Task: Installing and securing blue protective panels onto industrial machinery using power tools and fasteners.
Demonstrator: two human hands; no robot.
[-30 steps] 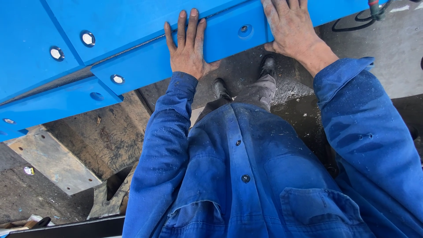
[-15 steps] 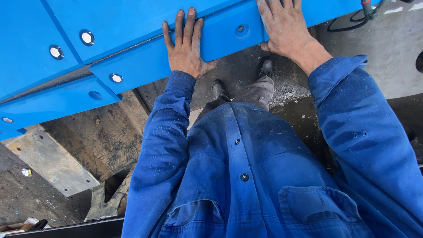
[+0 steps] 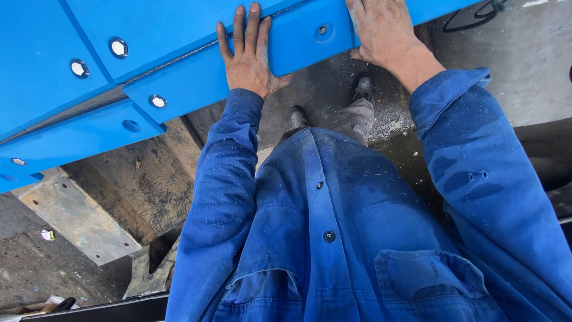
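Fingers (image 3: 247, 30) lie together, flat; left hand (image 3: 250, 59) and right hand (image 3: 381, 30) press palms down on the long blue bolted plastic panel (image 3: 298, 45), bracing its lower edge above the wet floor (image 3: 333, 95).

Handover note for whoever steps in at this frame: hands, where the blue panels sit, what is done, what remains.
Left hand: flat, fingers spread, palm on the front blue panel, gripping nothing.
Right hand: flat on the same panel's edge, further right.
Panels: several blue panels lie side by side above a rusty steel plate; bolt holes visible, some with metal inserts.
Done: panel lies against its neighbour.
Left: whether bolts are fitted cannot be told.
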